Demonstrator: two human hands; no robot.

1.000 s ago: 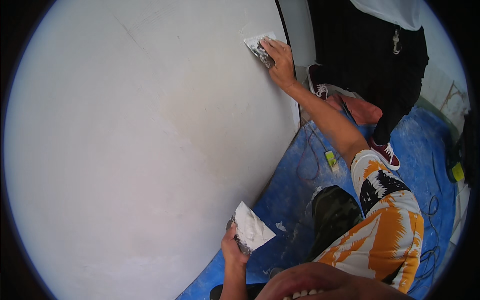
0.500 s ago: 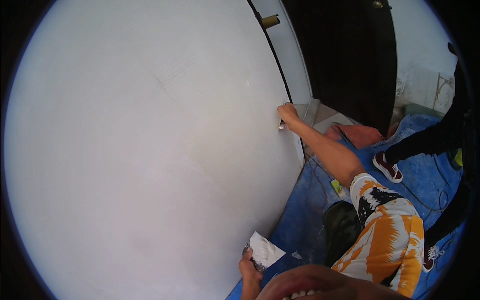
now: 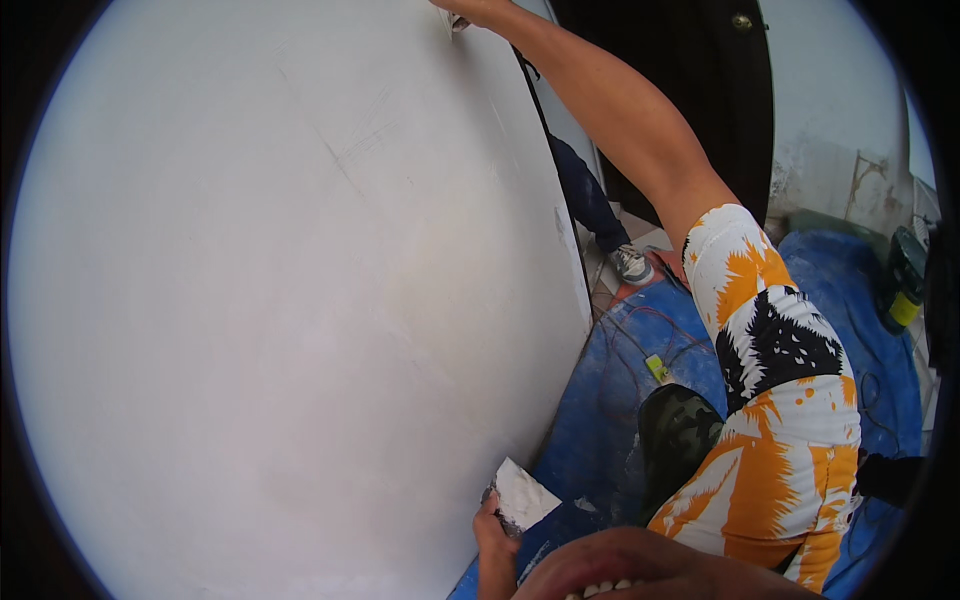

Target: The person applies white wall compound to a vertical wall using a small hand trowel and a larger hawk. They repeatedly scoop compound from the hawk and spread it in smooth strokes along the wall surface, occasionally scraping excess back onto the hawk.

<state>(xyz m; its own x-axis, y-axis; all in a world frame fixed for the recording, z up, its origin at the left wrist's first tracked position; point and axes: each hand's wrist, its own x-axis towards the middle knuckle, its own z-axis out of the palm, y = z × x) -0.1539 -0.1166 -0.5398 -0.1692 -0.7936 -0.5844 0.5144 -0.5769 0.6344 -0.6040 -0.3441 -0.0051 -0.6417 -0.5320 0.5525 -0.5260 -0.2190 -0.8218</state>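
My right hand (image 3: 472, 10), fingers closed on a scraper (image 3: 448, 22), is raised to the top of the white wall (image 3: 250, 250), close to its dark-edged right side, with the tool at the surface and partly cut off by the view. Low by the wall, my left hand (image 3: 492, 525) grips a flat putty blade (image 3: 525, 492) loaded with white paste. Faint scratches and patchy filler show on the wall. My right arm in an orange, white and black sleeve crosses the right half of the view.
Behind the wall's edge, another person's leg (image 3: 585, 190) in dark trousers stands before a dark door (image 3: 680, 90); a dark limb (image 3: 890, 478) shows at right. A blue sheet (image 3: 590, 420) covers the floor, with cables, a yellow-green block (image 3: 657, 368) and a dark green container (image 3: 905, 275).
My right hand went down along the wall's edge, then swept up to the top. The person in maroon shoes moved rightward and mostly out of sight; a leg with a grey shoe now shows at the doorway.
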